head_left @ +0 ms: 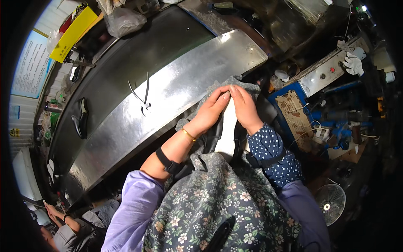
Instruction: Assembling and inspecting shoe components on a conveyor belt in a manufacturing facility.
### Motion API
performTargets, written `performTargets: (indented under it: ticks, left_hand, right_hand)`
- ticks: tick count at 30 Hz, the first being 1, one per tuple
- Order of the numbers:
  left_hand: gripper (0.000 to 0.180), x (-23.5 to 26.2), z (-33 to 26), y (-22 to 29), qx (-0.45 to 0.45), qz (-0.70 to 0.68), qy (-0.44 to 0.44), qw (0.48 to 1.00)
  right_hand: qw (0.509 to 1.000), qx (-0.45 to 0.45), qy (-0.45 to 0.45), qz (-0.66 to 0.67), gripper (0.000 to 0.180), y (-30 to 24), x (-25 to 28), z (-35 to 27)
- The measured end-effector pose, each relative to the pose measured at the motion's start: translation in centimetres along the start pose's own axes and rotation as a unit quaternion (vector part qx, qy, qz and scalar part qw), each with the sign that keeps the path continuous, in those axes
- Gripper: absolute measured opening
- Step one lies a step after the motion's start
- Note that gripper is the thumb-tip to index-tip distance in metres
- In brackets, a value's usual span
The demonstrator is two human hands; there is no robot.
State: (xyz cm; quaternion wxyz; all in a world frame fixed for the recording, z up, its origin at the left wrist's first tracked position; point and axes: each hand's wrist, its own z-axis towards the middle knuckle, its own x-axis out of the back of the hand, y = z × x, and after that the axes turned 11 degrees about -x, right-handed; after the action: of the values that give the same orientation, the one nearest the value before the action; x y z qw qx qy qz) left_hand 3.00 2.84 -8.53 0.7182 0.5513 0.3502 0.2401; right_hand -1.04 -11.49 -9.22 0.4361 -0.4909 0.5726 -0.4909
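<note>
My left hand [211, 110] and my right hand [244, 110] come together in front of me, their fingertips meeting at the top of a long, narrow white piece [228, 130]. Both hands are closed around its upper end, and the palms hide part of it. What kind of thing it is I cannot tell. Its lower end stands by the floral apron [210, 197] over my lap. Grey cloth [253, 87] lies behind and around the hands. On the metal-topped bench beyond my left hand rests a pair of pincers [145, 101] with spread handles.
A shiny metal sheet [113, 130] covers the bench's near side. Black shoes [80, 119] sit at its left. A yellow box [74, 33] stands far left. To the right are a blue machine [331, 119], a control panel [323, 73] and a fan [330, 205]. Another person's hands [54, 213] show lower left.
</note>
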Motion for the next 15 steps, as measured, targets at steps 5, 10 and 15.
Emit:
performTargets:
  ticks: [5, 10, 15]
  left_hand:
    - [0.038, 1.3, 0.3, -0.5, -0.021, 0.072, -0.031, 0.997]
    - [0.048, 1.4, 0.6, 0.1, 0.032, 0.103, -0.06, 0.992]
    - [0.063, 2.1, 0.4, 1.2, 0.067, 0.0, -0.095, 0.993]
  right_hand:
    - [0.932, -0.151, -0.185, 0.274, 0.035, -1.9, 3.2, 0.0]
    - [0.989, 0.052, 0.089, -0.104, 0.03, -0.9, -0.7, -1.4]
    - [0.967, -0.052, -0.174, 0.178, 0.045, -1.5, 2.5, -1.7]
